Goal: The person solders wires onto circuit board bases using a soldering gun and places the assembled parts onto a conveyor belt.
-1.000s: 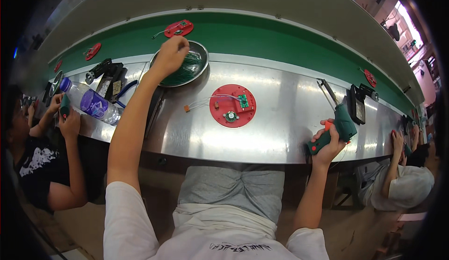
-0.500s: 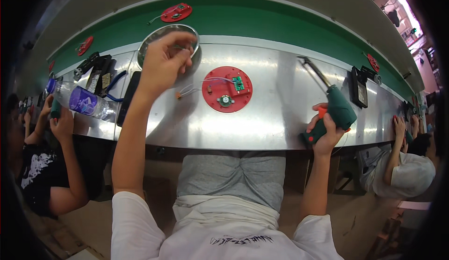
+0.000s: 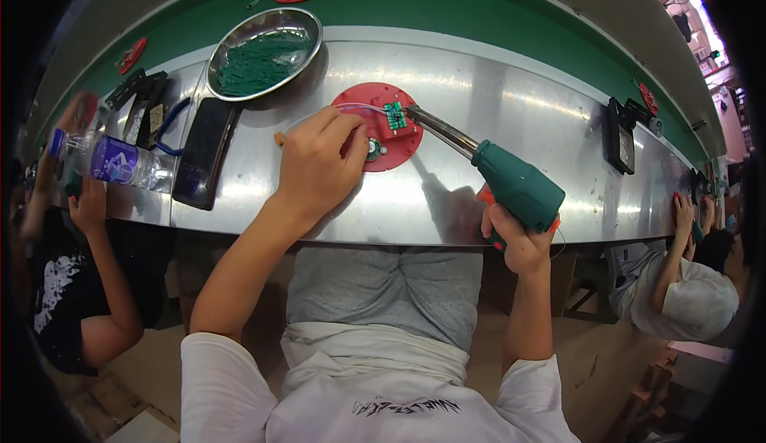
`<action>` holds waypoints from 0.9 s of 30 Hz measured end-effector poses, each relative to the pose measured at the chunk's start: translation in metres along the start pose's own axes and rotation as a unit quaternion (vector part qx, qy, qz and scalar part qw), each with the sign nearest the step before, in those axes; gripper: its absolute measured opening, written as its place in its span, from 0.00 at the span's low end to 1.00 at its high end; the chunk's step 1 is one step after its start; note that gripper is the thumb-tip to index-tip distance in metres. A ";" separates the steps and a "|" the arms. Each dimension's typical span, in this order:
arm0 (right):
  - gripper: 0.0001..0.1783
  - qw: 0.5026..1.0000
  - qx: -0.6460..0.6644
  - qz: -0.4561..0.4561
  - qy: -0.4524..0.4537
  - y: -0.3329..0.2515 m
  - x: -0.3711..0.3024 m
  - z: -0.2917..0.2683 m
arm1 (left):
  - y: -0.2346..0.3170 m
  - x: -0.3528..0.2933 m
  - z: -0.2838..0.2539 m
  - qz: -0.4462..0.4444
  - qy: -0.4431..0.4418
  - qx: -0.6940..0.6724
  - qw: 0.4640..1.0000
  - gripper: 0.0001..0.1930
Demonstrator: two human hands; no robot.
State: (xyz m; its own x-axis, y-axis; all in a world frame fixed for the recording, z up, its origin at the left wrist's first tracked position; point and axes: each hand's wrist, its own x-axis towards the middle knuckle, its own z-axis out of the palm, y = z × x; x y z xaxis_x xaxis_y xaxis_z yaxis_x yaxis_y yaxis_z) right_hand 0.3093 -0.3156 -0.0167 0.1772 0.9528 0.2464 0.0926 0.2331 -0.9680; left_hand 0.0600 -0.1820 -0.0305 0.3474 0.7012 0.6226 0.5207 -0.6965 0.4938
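Note:
My right hand grips a green soldering gun with orange-red parts. Its metal tip reaches to the right edge of a small green circuit board on a round red plastic disc. Over the disc's left part is my left hand, thumb and fingers pinched together; what they hold is hidden. Thin pale wires run from the board toward that hand. A small round part on the disc is partly covered by my fingers. Beyond my hand's left side a small brownish piece shows.
A steel bowl of short green wires stands behind my left hand. Leftward lie a black phone, blue-handled pliers and a plastic bottle. A black holder sits at right. Other people work on both sides.
My left hand has come from above the bowl down to the red disc. The soldering gun has swung left, its tip now at the circuit board. The view has shifted slightly.

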 end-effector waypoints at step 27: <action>0.30 0.994 0.105 0.041 -0.001 0.012 0.013 -0.004 | -0.010 -0.006 0.007 0.040 -0.021 0.026 0.999 0.03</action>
State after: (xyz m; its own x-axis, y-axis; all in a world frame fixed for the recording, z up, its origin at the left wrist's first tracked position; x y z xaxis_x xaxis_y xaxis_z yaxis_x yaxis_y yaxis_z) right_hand 0.3171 -0.3012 -0.0250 0.1735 0.9706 0.1666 -0.1292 0.1901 -0.9732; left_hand 0.0581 -0.1777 -0.0433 0.4211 0.6498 0.6328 0.5292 -0.7426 0.4105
